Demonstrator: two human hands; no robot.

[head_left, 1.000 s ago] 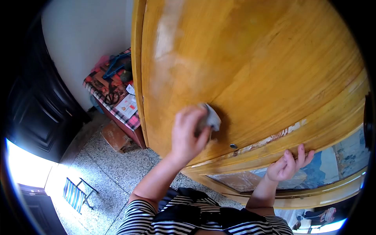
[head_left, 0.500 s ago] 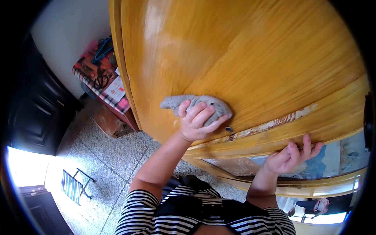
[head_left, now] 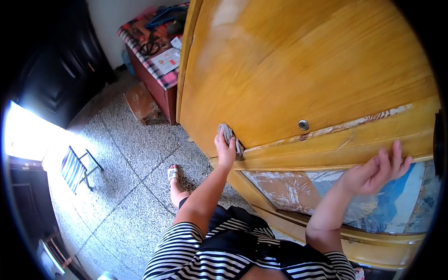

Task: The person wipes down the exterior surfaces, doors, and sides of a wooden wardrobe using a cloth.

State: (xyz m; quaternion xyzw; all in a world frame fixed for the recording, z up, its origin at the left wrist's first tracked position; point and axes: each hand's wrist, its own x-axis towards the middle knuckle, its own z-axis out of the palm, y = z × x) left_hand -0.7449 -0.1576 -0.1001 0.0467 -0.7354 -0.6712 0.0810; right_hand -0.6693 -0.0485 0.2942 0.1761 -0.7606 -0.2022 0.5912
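My left hand (head_left: pixel 225 150) is wrapped round a crumpled grey cloth (head_left: pixel 239 146) and presses it against the yellow-brown wooden cabinet door (head_left: pixel 280 70), near the door's lower left corner. Part of the cloth is hidden behind my fingers. To the right, my right hand (head_left: pixel 375 173) is at the door's near edge with its fingers apart and loosely bent. It holds nothing, and I cannot tell whether it touches the edge. A round metal lock (head_left: pixel 303 124) sits in the door between my hands, beside a strip of peeling paint (head_left: pixel 359 122).
Behind the door's edge is a panel with torn, coloured paper (head_left: pixel 284 189). At the left a dark red table (head_left: pixel 156 88) carries a checked cloth and papers. A brown box (head_left: pixel 140 102) and a striped folding stool (head_left: pixel 77 170) stand on the speckled floor (head_left: pixel 126 182).
My left hand has slid the cloth from beside the lock toward the door's lower corner. My right hand stays near the door's edge. The camera view has shifted, showing more floor and my foot.
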